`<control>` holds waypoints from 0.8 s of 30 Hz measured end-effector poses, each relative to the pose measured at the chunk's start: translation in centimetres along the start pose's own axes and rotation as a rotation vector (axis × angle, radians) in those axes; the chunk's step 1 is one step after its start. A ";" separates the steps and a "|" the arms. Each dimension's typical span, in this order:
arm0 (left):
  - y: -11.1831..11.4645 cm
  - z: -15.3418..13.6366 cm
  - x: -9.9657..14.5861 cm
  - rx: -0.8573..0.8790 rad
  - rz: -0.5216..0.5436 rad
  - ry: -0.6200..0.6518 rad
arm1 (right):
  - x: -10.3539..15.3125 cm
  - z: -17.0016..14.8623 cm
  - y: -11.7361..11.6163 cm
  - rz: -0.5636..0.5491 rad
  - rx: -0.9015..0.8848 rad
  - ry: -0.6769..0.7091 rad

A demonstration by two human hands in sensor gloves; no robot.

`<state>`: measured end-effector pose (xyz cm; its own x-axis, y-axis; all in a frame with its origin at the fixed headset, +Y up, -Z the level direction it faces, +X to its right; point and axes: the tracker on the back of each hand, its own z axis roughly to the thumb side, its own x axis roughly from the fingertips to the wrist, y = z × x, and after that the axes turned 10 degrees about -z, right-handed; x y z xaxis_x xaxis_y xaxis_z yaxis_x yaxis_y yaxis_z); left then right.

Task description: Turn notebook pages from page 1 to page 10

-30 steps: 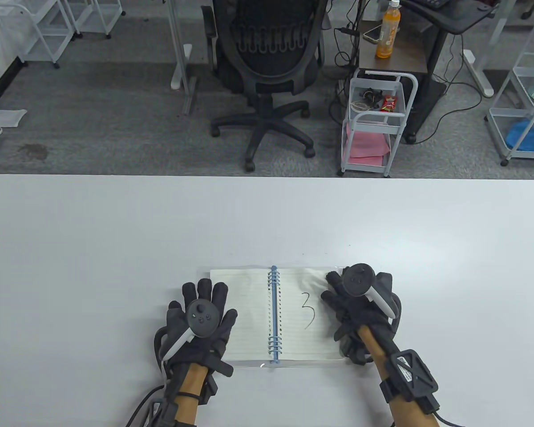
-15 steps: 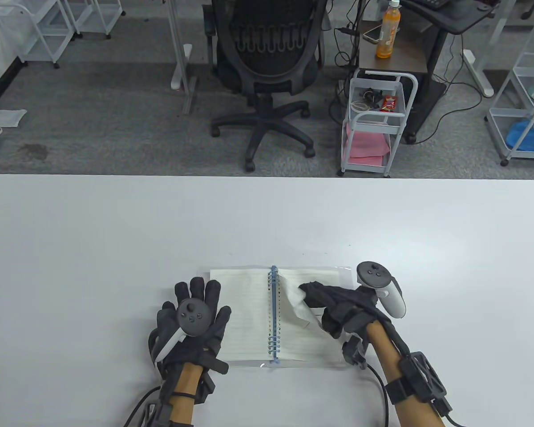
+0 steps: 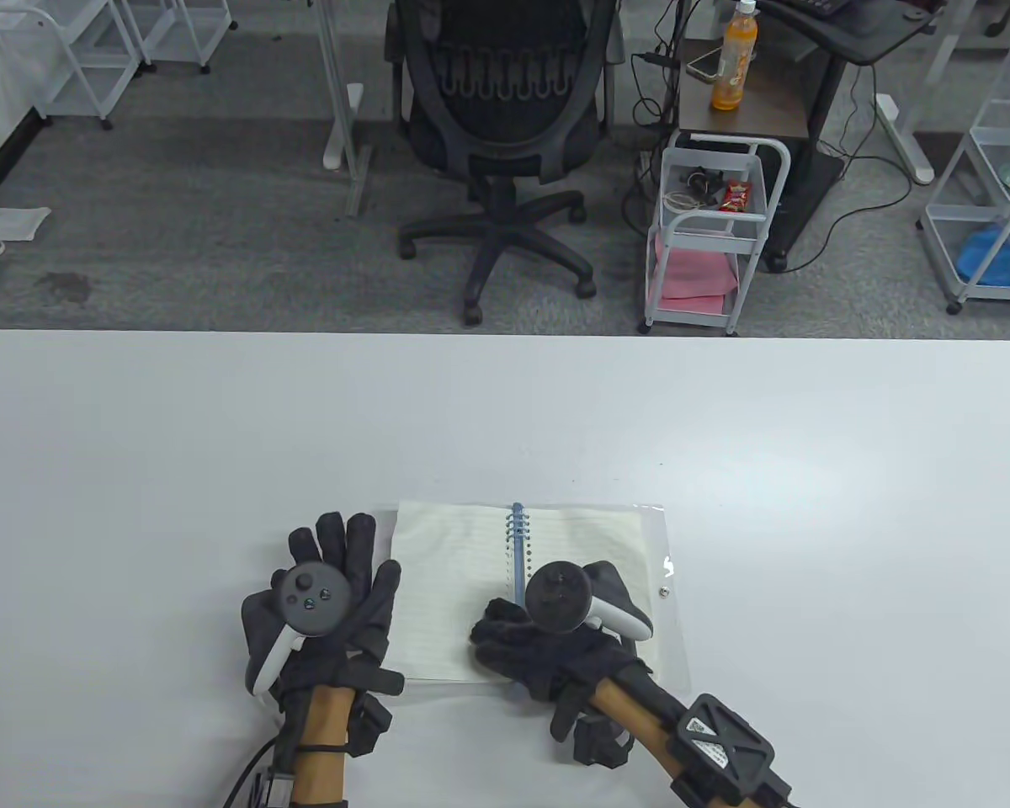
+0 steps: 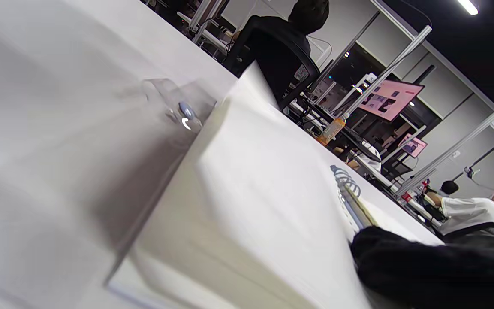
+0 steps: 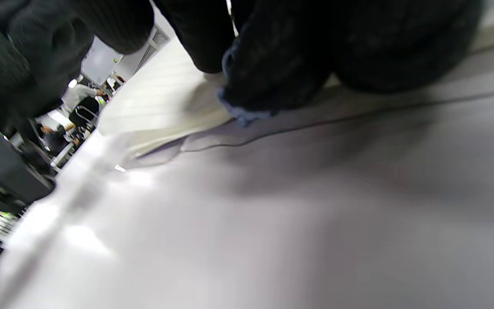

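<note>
The spiral notebook [image 3: 450, 581] lies open near the table's front edge, with blank lined pages on both sides of its blue spiral [image 3: 518, 539]. My right hand [image 3: 513, 635] reaches across the lower spiral, and its fingers press on the left page. In the right wrist view the fingertips [image 5: 272, 64] rest on the lined paper [image 5: 161, 103]. My left hand [image 3: 332, 572] lies flat with fingers spread on the table, just left of the notebook's left edge. The left wrist view shows the left page [image 4: 264, 193] close up and the right glove [image 4: 435, 274].
A clear plastic cover [image 3: 669, 589] sticks out beyond the right page. The white table [image 3: 505, 404] stretches far and to both sides. An office chair [image 3: 505, 126] and a small cart [image 3: 707, 244] stand behind the table's far edge.
My right hand lifted the page marked 3 from the right, carried it over the spiral and laid it on the left. My left hand slid left off the left page.
</note>
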<state>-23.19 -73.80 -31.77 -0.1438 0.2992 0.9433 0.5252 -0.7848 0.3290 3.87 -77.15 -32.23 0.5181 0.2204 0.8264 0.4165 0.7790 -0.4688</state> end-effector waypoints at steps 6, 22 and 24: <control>0.8 0.6 -0.4 -0.050 -0.038 0.000 | 0.3 -0.7 2.0 -0.074 -0.161 0.015; 2.5 1.7 -1.3 -0.145 -0.104 -0.006 | 0.9 -12.1 8.1 -0.341 0.102 -0.486; 2.6 1.7 -1.3 -0.144 -0.106 -0.010 | 1.0 -12.8 8.1 -0.345 0.128 -0.527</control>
<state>-20.27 -75.29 -32.18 -0.1836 0.3892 0.9027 0.3822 -0.8178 0.4304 17.34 -78.17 -39.20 -0.0799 0.1783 0.9807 0.3843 0.9133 -0.1347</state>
